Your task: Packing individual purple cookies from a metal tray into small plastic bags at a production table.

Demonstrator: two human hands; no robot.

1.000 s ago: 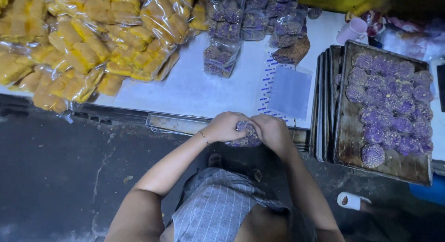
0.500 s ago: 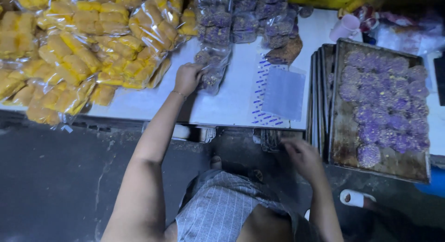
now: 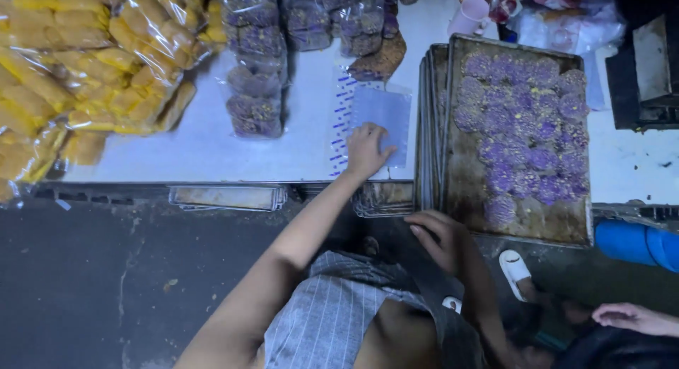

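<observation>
My left hand (image 3: 366,151) lies flat on the stack of clear bags (image 3: 382,125) near the table's front edge (image 3: 212,172), gripping nothing; my right hand (image 3: 440,236) hangs open and empty below the tray of purple cookies (image 3: 520,135)

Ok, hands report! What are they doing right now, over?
Left hand flat on the clear bags. Right hand empty, below the tray of purple cookies. Nothing blocking.

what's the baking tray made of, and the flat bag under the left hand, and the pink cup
Baking tray: looks like metal, dull and stained brown, with a thin raised rim.
Flat bag under the left hand: seems thin clear plastic film; it is glossy and the table shows through.
Pink cup: probably plastic, smooth and matte, though it is too small to be sure.
</observation>
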